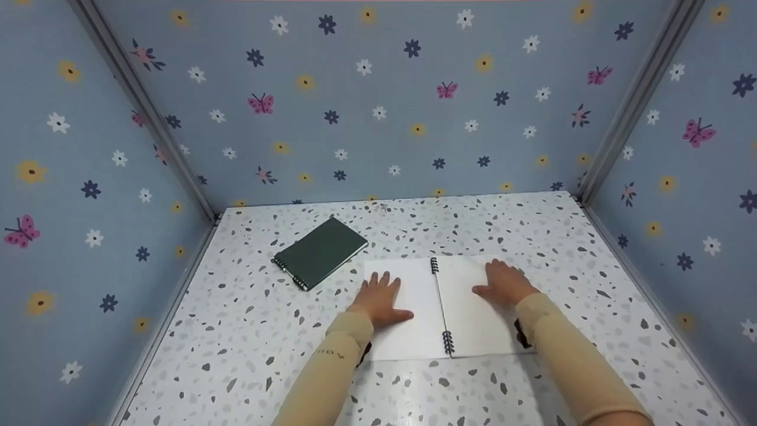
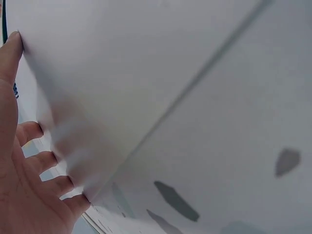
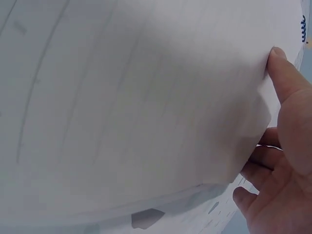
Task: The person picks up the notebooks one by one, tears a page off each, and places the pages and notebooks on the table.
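An open spiral notebook (image 1: 414,337) with blank white pages lies on the speckled tabletop, its black coil down the middle. My left hand (image 1: 378,299) rests on the left page with fingers spread and thumb pointing toward the coil. In the left wrist view, the fingertips (image 2: 34,129) touch the paper. On the right page lies my right hand (image 1: 508,283), near the upper outer corner, with its thumb stretched toward the coil. The right wrist view shows that page (image 3: 161,122) bulging, with its edge hiding some fingertips. Neither hand grips anything.
A dark green spiral notebook (image 1: 322,251) lies closed and slanted at the back left, beyond the left hand. Flowered blue panels (image 1: 378,106) wall the table (image 1: 236,367) at the back and both sides, with grey metal posts (image 1: 639,100) at the corners.
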`<state>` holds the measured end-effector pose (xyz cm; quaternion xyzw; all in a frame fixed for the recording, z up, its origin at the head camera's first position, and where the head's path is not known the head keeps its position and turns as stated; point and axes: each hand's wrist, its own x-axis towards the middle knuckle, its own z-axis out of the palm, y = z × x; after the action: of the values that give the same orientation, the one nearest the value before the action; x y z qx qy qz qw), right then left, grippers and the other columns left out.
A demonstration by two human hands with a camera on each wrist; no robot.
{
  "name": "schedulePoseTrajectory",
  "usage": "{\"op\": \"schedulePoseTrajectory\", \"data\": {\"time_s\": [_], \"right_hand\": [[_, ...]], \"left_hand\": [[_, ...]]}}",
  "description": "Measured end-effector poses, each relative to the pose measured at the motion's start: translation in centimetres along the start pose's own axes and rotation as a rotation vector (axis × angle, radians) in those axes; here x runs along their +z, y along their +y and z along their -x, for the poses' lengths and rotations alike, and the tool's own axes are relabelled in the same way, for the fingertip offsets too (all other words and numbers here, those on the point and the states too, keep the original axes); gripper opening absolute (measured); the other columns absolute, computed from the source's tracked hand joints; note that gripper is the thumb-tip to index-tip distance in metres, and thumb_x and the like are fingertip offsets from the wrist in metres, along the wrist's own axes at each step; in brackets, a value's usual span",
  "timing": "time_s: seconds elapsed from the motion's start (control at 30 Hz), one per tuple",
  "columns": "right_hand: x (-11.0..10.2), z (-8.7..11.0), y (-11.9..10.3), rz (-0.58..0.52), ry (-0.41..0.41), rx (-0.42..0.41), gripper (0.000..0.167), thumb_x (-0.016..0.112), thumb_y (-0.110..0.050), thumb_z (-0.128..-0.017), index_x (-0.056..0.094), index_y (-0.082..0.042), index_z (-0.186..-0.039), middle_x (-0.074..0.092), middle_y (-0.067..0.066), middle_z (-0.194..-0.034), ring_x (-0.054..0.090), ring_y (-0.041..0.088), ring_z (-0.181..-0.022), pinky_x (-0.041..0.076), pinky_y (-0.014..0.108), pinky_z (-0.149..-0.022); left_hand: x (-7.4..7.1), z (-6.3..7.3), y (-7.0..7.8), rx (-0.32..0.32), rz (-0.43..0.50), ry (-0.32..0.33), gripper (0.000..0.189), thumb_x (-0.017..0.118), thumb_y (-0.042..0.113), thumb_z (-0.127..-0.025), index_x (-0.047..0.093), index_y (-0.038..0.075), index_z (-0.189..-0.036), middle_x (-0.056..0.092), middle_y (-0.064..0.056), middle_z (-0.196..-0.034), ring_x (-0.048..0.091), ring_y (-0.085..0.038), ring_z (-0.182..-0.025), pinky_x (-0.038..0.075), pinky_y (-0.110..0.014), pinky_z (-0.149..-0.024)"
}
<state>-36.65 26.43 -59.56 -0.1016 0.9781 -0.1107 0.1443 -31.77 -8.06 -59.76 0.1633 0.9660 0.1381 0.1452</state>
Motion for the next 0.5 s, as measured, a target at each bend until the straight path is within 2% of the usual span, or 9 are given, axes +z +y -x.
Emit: {"op": "schedulePoseTrajectory", "data": {"time_s": [0.1,0.2,0.3,0.4,0.5], "right_hand": [[-0.1,0.3,-0.5,-0.065,0.019,0.008,0.076,0.071,-0.040,-0.105,0.047,0.012,-0.155,0.051,0.037,-0.157,0.053,0.055,-0.144,0.040,0.066,-0.124],[-0.1,0.8,-1.2,-0.165,0.058,0.006,0.059,0.076,-0.029,-0.102,0.058,0.008,-0.146,0.068,0.030,-0.139,0.067,0.047,-0.126,0.051,0.062,-0.115],[-0.1,1.2,-1.8,-0.242,0.104,-0.008,0.048,0.078,-0.017,-0.099,0.063,0.006,-0.138,0.074,0.025,-0.127,0.072,0.042,-0.114,0.056,0.059,-0.108],[-0.1,1.5,-2.5,-0.293,0.152,0.010,0.051,0.080,-0.012,-0.096,0.062,0.007,-0.140,0.073,0.026,-0.130,0.072,0.042,-0.116,0.057,0.059,-0.107],[-0.5,1.8,-3.0,-0.346,0.204,0.068,0.065,0.083,-0.015,-0.093,0.056,0.008,-0.147,0.066,0.031,-0.142,0.067,0.047,-0.127,0.055,0.060,-0.112]], "left_hand": [[0.0,-0.1,-0.1,-0.004,-0.001,-0.008,0.102,0.069,0.069,-0.096,0.033,0.012,-0.172,0.020,-0.021,-0.180,0.014,-0.047,-0.168,0.015,-0.060,-0.137],[-0.3,-0.1,0.1,-0.014,-0.004,-0.020,0.102,0.069,0.069,-0.097,0.032,0.012,-0.172,0.019,-0.021,-0.181,0.013,-0.047,-0.168,0.014,-0.060,-0.137],[-0.5,-0.1,0.5,-0.036,-0.001,-0.033,0.101,0.069,0.069,-0.097,0.031,0.013,-0.173,0.018,-0.020,-0.181,0.012,-0.047,-0.168,0.014,-0.061,-0.137],[-0.6,-0.3,1.2,-0.060,-0.006,-0.040,0.100,0.068,0.069,-0.096,0.032,0.016,-0.173,0.019,-0.021,-0.181,0.013,-0.051,-0.167,0.016,-0.067,-0.135],[-0.6,-0.4,1.9,-0.069,-0.015,-0.042,0.096,0.066,0.069,-0.097,0.033,0.020,-0.173,0.019,-0.021,-0.181,0.013,-0.055,-0.166,0.018,-0.073,-0.132]]}}
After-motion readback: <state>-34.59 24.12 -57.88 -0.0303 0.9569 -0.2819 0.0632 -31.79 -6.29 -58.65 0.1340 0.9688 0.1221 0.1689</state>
